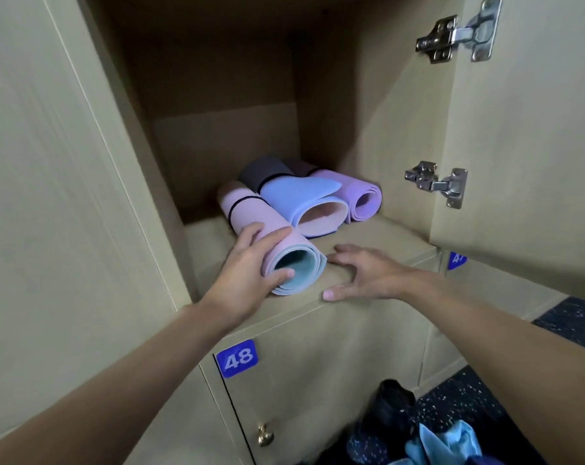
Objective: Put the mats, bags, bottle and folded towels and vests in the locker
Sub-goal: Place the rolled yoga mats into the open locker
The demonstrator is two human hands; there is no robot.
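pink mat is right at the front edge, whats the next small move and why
Probably push the pink mat deeper with the left hand, which grips its near end. That end sits at the front edge of the shelf, while the blue mat and purple mat lie further in. The right hand rests open on the shelf beside it.

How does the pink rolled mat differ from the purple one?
The pink mat is lined pale blue inside; the purple mat is purple throughout. The pink mat lies at the locker's front edge, gripped by the left hand; the purple mat lies deeper, unheld. Both are rolled.
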